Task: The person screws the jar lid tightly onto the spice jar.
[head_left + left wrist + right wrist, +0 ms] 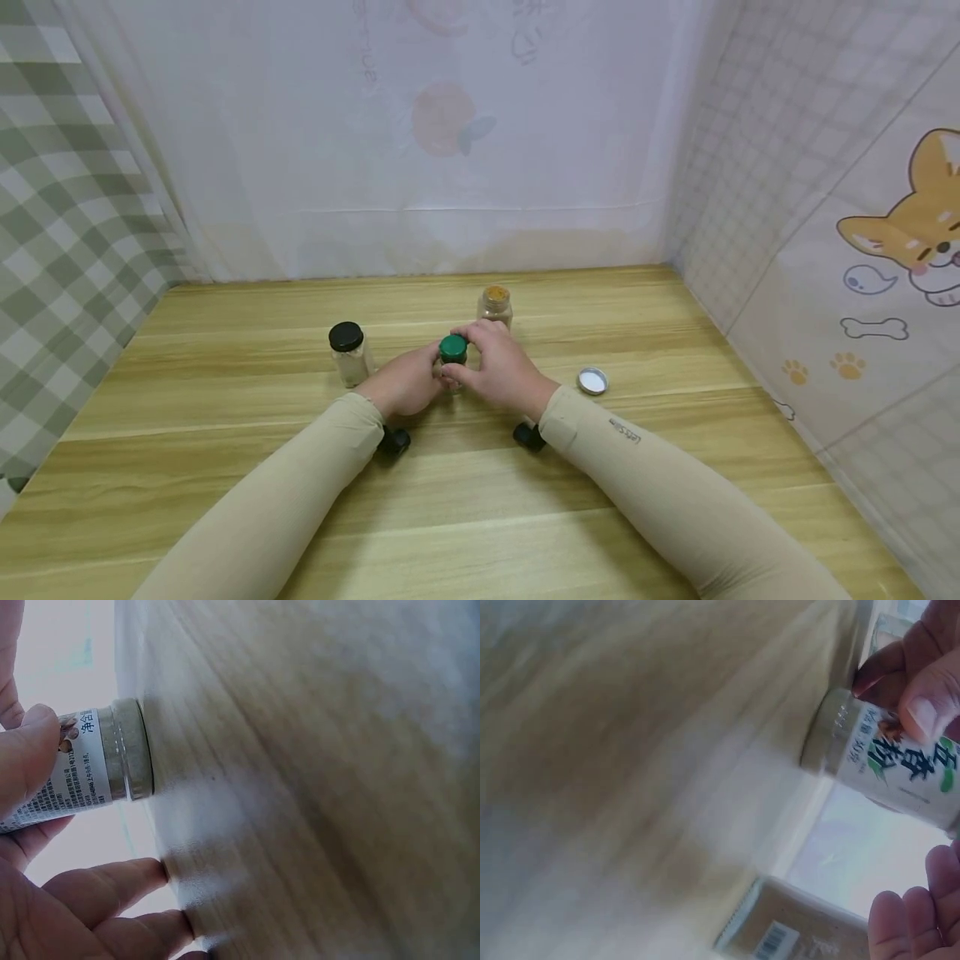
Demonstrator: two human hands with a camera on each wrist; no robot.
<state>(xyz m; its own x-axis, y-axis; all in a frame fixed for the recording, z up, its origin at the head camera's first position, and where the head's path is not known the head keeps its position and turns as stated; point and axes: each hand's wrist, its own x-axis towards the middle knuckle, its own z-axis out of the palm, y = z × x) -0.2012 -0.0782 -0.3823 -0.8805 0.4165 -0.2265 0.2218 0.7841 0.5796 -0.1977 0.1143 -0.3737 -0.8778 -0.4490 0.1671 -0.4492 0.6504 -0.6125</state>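
Observation:
A small spice jar with a green lid stands upright between the two hands on the wooden table. The left hand grips its body low down, thumb across the white label in the right wrist view. Curled over the top, the right hand has finger and thumb at the green lid. In the left wrist view, the other fingers of the left hand reach down to the tabletop. Just behind the right hand stands an uncapped jar with orange-brown powder at its mouth.
A black-lidded jar of pale contents stands left of the left hand. To the right of the right hand, a loose silver lid lies with its white inside up. The table meets a white cloth backdrop behind.

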